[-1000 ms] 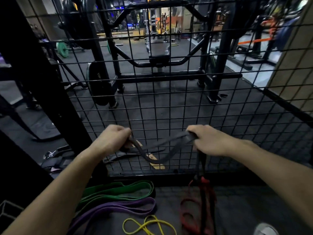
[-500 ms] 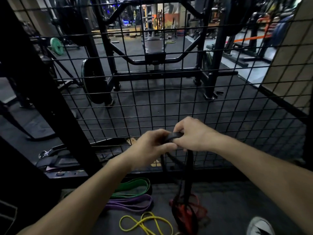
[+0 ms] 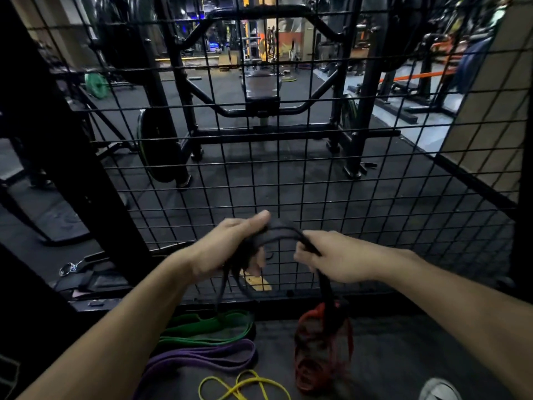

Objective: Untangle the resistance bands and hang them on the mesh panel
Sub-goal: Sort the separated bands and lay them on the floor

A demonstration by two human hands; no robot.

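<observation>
Two hands of mine hold the black band (image 3: 281,230) up in front of the mesh panel (image 3: 375,197): my left hand (image 3: 230,248) grips one end with fingers curled round it, my right hand (image 3: 334,256) pinches the other, and the band arches between them. From my right hand it hangs down, tangled with the red band (image 3: 314,356), while the green band (image 3: 207,327), purple band (image 3: 202,360) and yellow band (image 3: 245,385) lie on the floor (image 3: 389,356) below the panel.

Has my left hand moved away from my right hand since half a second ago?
Yes. The left hand has pulled leftward along the black wire mesh panel, opening a gap from the right hand; both grip the black resistance band.
</observation>
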